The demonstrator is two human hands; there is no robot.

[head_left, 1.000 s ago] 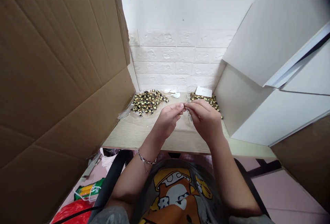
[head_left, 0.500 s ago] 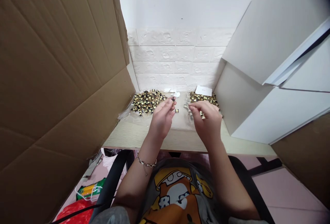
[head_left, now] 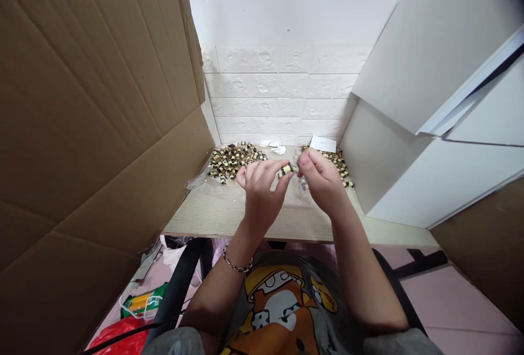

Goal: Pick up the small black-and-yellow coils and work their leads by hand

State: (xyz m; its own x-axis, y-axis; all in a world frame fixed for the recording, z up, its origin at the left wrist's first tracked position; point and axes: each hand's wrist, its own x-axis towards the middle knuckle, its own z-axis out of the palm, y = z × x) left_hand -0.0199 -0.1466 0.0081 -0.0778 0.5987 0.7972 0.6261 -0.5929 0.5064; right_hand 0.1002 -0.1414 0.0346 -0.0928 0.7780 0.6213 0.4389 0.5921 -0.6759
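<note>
- A large brown cardboard panel [head_left: 94, 126] rises far left of the grip.
- A white wall [head_left: 282, 88] with a brick-pattern lower part stands beyond the grip, facing the person.
- A white carton [head_left: 409, 60] looms right of the grip, well apart from it.
- A pale wood-grain desk [head_left: 221, 218] lies below the grip, its near edge between the grip and the person.
- A grey T-shirt [head_left: 282, 306] with an orange and yellow cartoon print is on the near side of the grip.
- The left hand [head_left: 266, 188] pinches one small component between thumb and fingertips, its other fingers spread.
- The right hand [head_left: 325, 180] is just right of that pinch, fingers curled in to the thumb; whether anything is between its fingertips, I cannot tell.
- A left pile of yellow-and-black components [head_left: 233, 161] lies beyond and left of the grip.
- A right pile of similar components [head_left: 339, 164] lies right of the grip, partly hidden by the right hand.
- A white card [head_left: 324, 143] rests on the right pile, farther back than the grip.
- A chain bracelet [head_left: 236, 265] circles the left wrist, nearer the person than the grip.
- White paper scraps [head_left: 279, 150] lie just beyond the grip.
- The yellow-and-black component [head_left: 285, 170] sits tilted in the left hand's pinch, thin wires at its right end near the right fingertips.
</note>
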